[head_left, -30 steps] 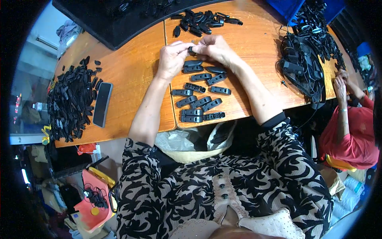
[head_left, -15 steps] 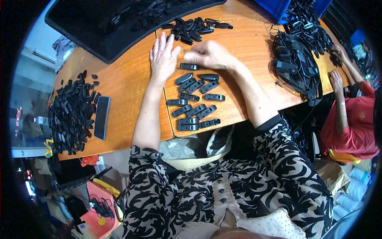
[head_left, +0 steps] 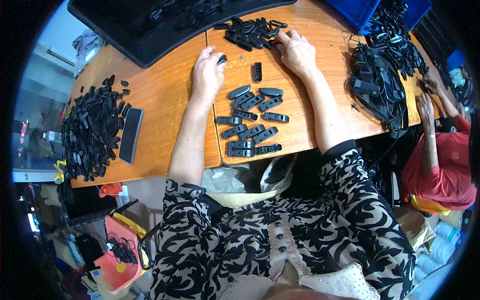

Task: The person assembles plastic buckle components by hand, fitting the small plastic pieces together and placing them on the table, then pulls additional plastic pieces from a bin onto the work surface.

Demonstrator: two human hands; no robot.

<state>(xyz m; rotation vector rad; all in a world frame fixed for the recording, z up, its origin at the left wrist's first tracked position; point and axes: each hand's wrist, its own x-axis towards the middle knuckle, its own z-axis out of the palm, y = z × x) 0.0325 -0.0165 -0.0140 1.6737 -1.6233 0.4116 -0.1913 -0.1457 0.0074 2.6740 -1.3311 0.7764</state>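
Note:
My left hand (head_left: 208,75) is over the table with its fingers closed on a small black plastic piece (head_left: 221,60). Farther right, my right hand (head_left: 298,52) reaches to the edge of a loose heap of black plastic pieces (head_left: 245,36). Its fingers are bent down around a dark piece there, partly hidden by the hand. Between my forearms, one black plastic piece (head_left: 257,72) stands lengthwise apart from the others. Nearer to me, several oblong black plastic pieces (head_left: 251,132) lie in loose rows, some with their open, ribbed side up.
A large heap of small black parts (head_left: 92,132) lies at the left beside a phone (head_left: 130,135). A black tray (head_left: 130,40) stands at the back. To the right are a black bag with cables (head_left: 372,85) and a blue bin (head_left: 355,15); a person in red (head_left: 440,165) works beyond.
My right hand has moved away and to the right, from the near piece to the heap. The piece it covered now lies turned lengthwise. My left fingers have curled around a small piece.

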